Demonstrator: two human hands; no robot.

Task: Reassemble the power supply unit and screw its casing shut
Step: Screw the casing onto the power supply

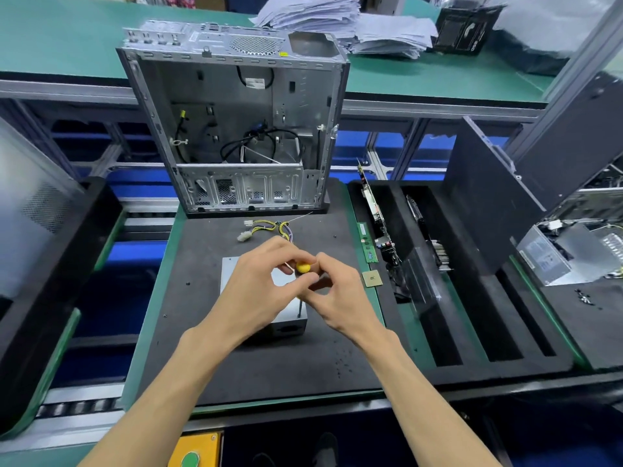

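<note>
Nearest to me, at six o'clock below the bench edge, sits a yellow box with a green button (pixel 190 459). Above it the two forearms reach in over the black foam mat (pixel 209 332). The left hand (pixel 256 291) and right hand (pixel 332 294) meet at the centre, fingers of both curled and pinching the yellow-capped screwdriver (pixel 302 268) near its top. Its thin shaft drops straight down to the near right corner of the power supply unit (pixel 269 318).

That grey metal box lies flat on the mat directly under the hands. It looks stiff, boxy and fairly heavy, with smooth sheet-metal sides that could slip, so I'd hold it by its side walls and keep clear of the wire bundle (pixel 269 229) trailing out at twelve o'clock (soft, easy to snag). The screws are likely tiny and prone to rolling off.

Past the wires stands the open computer case (pixel 236 129). At three o'clock a slotted foam tray (pixel 472 298) holds circuit boards on edge, and a small processor chip (pixel 372 278) lies just beside the right hand.
</note>
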